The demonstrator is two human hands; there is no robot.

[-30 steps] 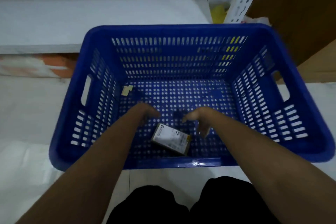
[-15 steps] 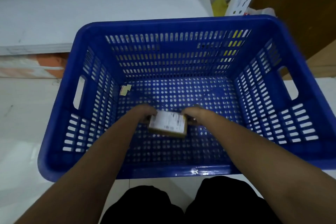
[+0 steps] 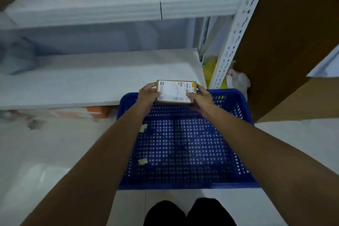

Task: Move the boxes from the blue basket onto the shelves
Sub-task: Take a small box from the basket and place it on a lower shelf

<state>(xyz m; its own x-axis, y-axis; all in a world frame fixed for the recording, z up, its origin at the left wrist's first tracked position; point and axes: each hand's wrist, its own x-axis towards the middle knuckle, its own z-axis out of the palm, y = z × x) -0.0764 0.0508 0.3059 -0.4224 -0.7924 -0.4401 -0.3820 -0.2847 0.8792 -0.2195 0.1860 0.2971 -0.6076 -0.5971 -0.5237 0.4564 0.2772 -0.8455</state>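
Both hands hold one box (image 3: 176,91) between them, above the far rim of the basket (image 3: 183,185). The left hand (image 3: 149,94) grips the box's left end, thumb on the top face; the right hand (image 3: 200,96) grips its right end, thumb on the label's lower right corner. The box is held clear of the basket, label up, just short of the lower shelf (image 3: 91,82), whose front edge runs left of the grip. An upper shelf (image 3: 119,8) lies beyond and above. The white label (image 3: 175,91) carries a barcode near the right thumb, a blue logo by the left thumb and a yellow patch at the far right corner; its print is too small to read. Below the grip, two tape scraps (image 3: 142,161) lie on the basket floor.
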